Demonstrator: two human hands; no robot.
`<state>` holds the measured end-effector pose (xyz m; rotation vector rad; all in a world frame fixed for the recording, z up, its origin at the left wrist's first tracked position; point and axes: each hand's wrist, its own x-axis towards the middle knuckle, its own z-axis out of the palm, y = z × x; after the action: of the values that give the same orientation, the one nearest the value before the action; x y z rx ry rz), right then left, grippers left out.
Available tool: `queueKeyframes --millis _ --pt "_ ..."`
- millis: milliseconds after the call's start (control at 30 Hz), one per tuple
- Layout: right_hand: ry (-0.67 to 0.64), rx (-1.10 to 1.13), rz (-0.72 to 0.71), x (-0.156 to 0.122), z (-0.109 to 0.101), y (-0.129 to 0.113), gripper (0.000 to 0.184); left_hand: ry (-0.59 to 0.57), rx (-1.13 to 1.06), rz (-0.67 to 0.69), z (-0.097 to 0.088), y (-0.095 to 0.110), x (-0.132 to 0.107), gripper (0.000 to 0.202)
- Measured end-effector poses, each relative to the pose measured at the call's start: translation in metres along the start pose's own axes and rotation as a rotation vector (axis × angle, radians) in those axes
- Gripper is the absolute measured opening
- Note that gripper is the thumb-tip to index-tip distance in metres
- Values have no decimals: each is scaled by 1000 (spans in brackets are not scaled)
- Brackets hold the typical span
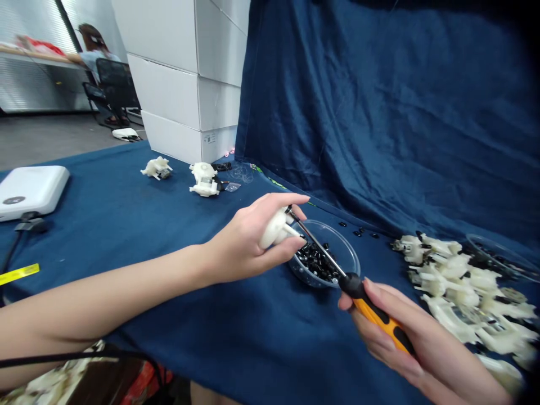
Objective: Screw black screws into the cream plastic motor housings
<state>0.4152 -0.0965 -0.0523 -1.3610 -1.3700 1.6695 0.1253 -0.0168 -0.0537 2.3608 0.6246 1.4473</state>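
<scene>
My left hand is closed around a white plastic part, whose rounded side and thin prong show between the fingers. In my right hand is a screwdriver with an orange and black handle. Its metal shaft slants up and left, and the tip meets a small dark piece at the white part. Whether that piece is a screw I cannot tell. Behind and below the shaft stands a clear round bowl holding many small black pieces.
A heap of white plastic parts lies at the right, near a second clear bowl. Two more white assemblies sit farther back. White boxes are stacked behind them. At left is a white device with a cable. A person sits beyond.
</scene>
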Motion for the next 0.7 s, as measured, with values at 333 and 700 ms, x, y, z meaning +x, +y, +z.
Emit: queueKeyframes --millis 333,700 --pt "640 -951 -912 15 -10 14 24 -11 -274 -419 6 4 0 52" --pt "695 -1159 -1154 26 -5 17 36 -17 -338 -635 8 3 9 45"
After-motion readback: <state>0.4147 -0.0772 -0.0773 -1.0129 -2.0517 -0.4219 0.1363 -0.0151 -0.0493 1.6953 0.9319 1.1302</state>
